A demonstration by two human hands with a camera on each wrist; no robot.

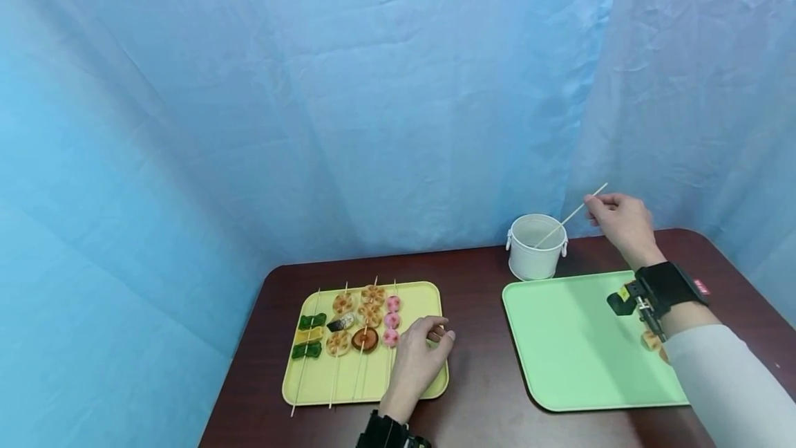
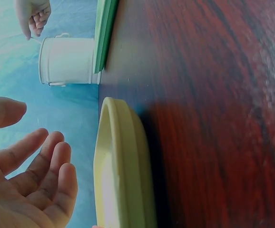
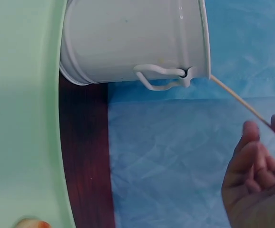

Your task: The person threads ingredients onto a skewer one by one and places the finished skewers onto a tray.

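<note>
My right hand (image 1: 622,223) pinches a thin wooden skewer (image 1: 575,211) between thumb and fingers. The skewer slants down to the left, its lower end inside a white bucket (image 1: 531,268) with small side handles. In the right wrist view the stick (image 3: 237,96) crosses the bucket's rim, bare along the part that shows. Over the right side of a yellow tray (image 1: 425,296), my left hand (image 1: 419,358) holds nothing, its fingers loosely bent. Nearest to it is a skewer of pink round pieces (image 1: 392,321) on that tray.
Other skewers lie on the yellow tray, with green and yellow pieces (image 1: 310,334), lotus-like slices (image 1: 338,343) and a brown mushroom-like cap (image 1: 365,339). A green tray (image 1: 578,344) sits right of it, with small tan pieces (image 1: 651,341) partly behind my right arm. Blue cloth (image 1: 398,123) hangs behind the table.
</note>
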